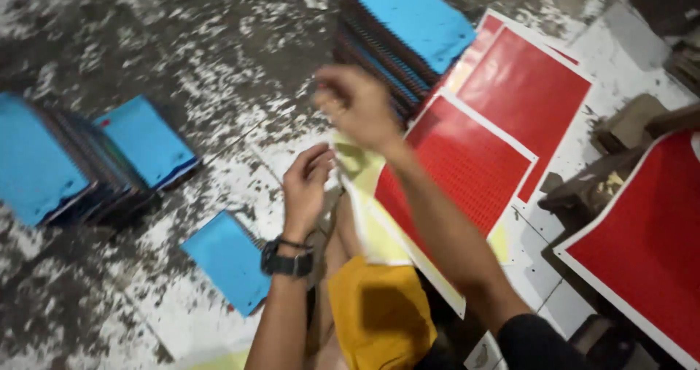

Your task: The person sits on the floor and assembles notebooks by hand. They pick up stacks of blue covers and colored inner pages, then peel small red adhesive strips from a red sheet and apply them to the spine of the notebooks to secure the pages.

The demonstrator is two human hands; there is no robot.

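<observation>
Paint-flecked, perhaps concrete floor point(219, 56)

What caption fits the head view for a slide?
Two bare hands, left hand and right hand, pull at a pale yellow sheet beside red sheets and blue booklet stacks.

Pale yellow backing sheet point(364, 195): thin, limp, partly peeled and curled, blurred. Hangs between both hands, top edge pinched, lower part draping over the red sticker sheet point(467, 166) with white border, lying flat on the floor.
</observation>
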